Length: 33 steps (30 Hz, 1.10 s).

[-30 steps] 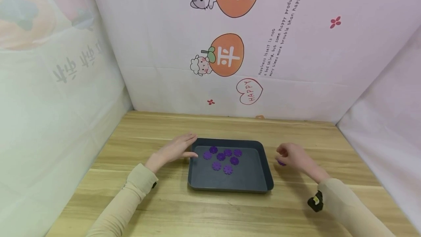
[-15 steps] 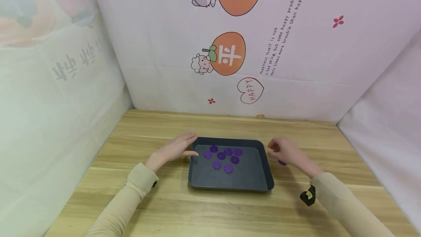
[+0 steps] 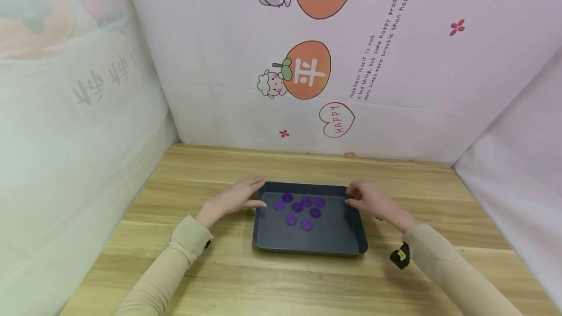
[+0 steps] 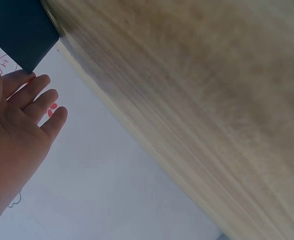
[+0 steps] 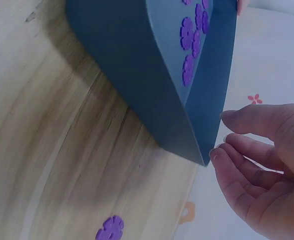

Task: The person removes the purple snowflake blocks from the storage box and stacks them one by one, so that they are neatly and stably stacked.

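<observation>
A dark grey rectangular tray (image 3: 307, 243) stands on the wooden table, with several purple flower-shaped discs (image 3: 306, 224) lying flat inside. My left hand (image 3: 232, 198) is at the tray's left rim, thumb over the edge and the other fingers extended by the back corner. In the left wrist view, the fingers (image 4: 45, 102) are loosely bent beside that corner. Over the tray's back right corner hovers my right hand (image 3: 373, 201). Its thumb and fingers (image 5: 232, 175) are bent but apart, and nothing shows between them in the right wrist view.
One more purple disc (image 5: 110, 228) lies on the table right of the tray, mostly hidden behind the right hand in the head view. White printed cloth (image 3: 246, 121) hangs behind the table and on both sides. The wooden table (image 3: 246, 282) extends in front of the tray.
My right hand has moved left from beside the loose disc to the tray's back right corner. That disc has stayed on the table. The left hand and the tray keep their places.
</observation>
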### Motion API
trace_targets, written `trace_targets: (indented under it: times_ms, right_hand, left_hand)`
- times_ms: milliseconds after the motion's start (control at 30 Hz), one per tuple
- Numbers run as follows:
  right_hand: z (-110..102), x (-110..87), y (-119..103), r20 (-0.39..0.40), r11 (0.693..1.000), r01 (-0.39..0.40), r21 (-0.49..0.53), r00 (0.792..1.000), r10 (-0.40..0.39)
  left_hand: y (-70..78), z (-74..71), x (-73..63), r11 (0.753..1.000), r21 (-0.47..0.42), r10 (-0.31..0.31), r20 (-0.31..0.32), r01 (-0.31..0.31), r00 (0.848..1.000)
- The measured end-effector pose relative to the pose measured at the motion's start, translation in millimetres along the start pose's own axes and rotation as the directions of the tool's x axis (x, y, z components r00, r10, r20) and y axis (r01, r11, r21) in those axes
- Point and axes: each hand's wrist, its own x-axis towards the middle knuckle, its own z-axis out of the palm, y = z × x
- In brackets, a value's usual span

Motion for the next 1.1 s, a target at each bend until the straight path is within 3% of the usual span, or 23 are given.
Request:
trace_targets:
  times_ms: [433, 1100]
  right_hand:
    - [13, 15.6, -11, 0.023, 0.995, 0.090, -0.038, 0.996, -0.089]
    - [26, 29.1, -22, 0.084, 0.997, 0.075, 0.014, 0.994, -0.076]
  left_hand:
    - [1.1, 0.9, 1.6, 1.000, -0.013, -0.015, -0.002, 0.015, 1.000]
    - [2.3, -1.9, 0.5, 1.000, -0.018, -0.014, 0.014, 0.015, 1.000]
